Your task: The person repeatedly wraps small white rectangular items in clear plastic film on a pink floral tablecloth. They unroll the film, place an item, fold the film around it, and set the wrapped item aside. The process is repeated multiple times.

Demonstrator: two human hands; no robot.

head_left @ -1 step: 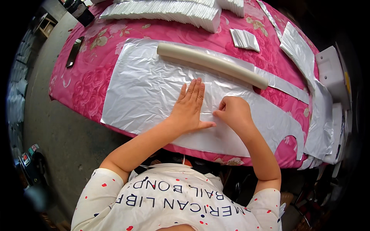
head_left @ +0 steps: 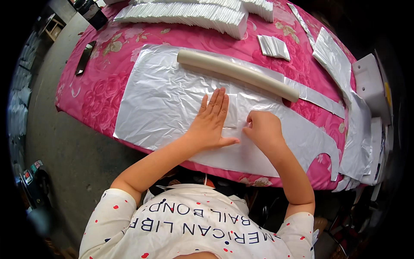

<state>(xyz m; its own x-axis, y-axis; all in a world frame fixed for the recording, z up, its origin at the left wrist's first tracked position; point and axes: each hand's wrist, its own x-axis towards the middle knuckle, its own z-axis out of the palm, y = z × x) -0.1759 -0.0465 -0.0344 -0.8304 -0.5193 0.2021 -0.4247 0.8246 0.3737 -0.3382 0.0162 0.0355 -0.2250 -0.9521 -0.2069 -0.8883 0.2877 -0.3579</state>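
Observation:
A silvery-white plastic sheet [head_left: 159, 93], shaped like a folded apron with a curved cut-out at its right end, is spread on the table. My left hand [head_left: 209, 121] lies flat on it, fingers stretched and thumb out to the right. Partly under those fingers is a small flat square [head_left: 231, 113] of similar silvery material. Just right of the square, my right hand [head_left: 264, 129] is closed, its thumb against the curled fingers low over the sheet. Whatever the fingers may hold is hidden. Across the sheet's far side rests a long cream tube [head_left: 237, 74].
A pink floral cloth [head_left: 101, 103] covers the table. At the back are rows of folded white packets [head_left: 185, 16] and a small separate stack [head_left: 274, 47]. A phone [head_left: 85, 58] and a dark container [head_left: 91, 14] lie left; more silvery sheets [head_left: 355, 129] and white boxes [head_left: 371, 80] are right.
My right hand has shifted slightly right and toward me, away from the small square, whose right edge now shows more plainly. My left hand has stayed nearly in place.

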